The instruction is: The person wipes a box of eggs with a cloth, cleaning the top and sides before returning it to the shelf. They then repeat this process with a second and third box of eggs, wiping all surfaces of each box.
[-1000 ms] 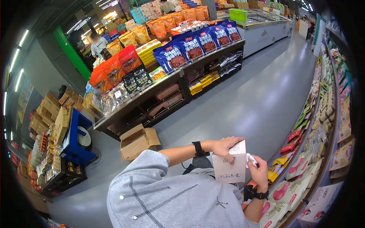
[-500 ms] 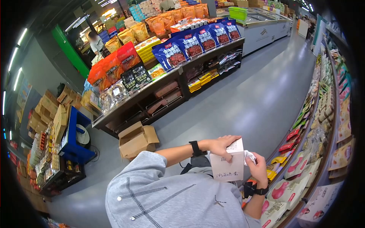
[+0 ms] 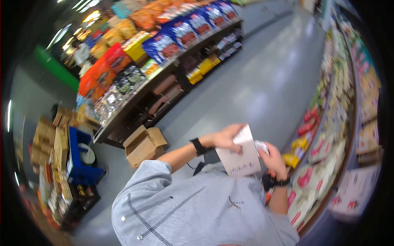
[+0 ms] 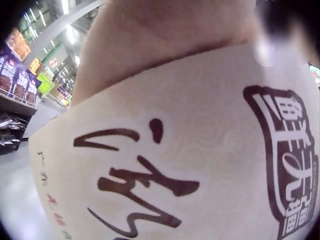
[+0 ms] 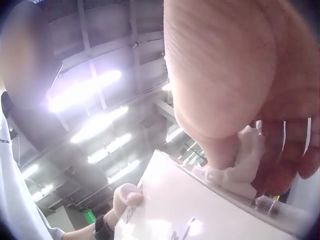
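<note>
A pale box point(image 3: 238, 163) with handwritten characters on its front is held up before the person's chest. The left hand point(image 3: 225, 138) grips it from the left, its thumb lying across the front. In the left wrist view large dark printed characters cover the box face point(image 4: 210, 135), below that hand. The right hand point(image 3: 274, 160) pinches a crumpled white tissue point(image 3: 260, 146) at the box's right edge. Seen from the right wrist, the tissue point(image 5: 246, 160) bunches between thumb and curled fingers, right at the box's rim.
An opened cardboard carton point(image 3: 144, 146) stands on the floor by a display shelf point(image 3: 164, 67) of snack bags. Along the right runs a long shelf of packets, with white bags point(image 3: 305, 180) close to the right arm. A blue stand point(image 3: 82, 158) is at the left.
The head view has swung and blurred, so the surroundings sit further left and up. In it the box and both hands appear higher and further left, with the box tilted more; both holds are kept.
</note>
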`<action>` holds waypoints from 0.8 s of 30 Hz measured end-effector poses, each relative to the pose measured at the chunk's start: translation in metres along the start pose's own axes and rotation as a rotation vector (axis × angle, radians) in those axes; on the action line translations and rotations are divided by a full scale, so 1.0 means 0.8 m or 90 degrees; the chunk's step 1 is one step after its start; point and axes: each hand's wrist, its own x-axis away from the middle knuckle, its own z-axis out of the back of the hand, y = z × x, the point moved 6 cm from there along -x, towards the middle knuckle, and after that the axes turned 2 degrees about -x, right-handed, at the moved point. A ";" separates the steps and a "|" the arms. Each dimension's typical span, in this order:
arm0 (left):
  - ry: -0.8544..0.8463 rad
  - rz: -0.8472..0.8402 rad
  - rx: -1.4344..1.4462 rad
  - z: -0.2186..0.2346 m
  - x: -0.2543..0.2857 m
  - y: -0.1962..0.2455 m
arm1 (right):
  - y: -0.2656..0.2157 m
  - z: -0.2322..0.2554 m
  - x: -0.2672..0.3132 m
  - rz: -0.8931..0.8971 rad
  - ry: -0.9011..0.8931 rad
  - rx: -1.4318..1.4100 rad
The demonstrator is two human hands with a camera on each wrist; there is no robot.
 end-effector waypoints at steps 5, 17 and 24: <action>-0.008 -0.031 -0.035 -0.004 -0.011 -0.003 | -0.005 -0.012 0.005 0.028 -0.069 -0.037; -0.093 -0.088 0.005 -0.007 -0.018 0.012 | 0.006 -0.027 -0.001 0.023 -0.173 -0.173; -0.044 -0.060 0.292 0.026 0.017 -0.065 | 0.019 -0.019 0.010 -0.005 -0.141 -0.202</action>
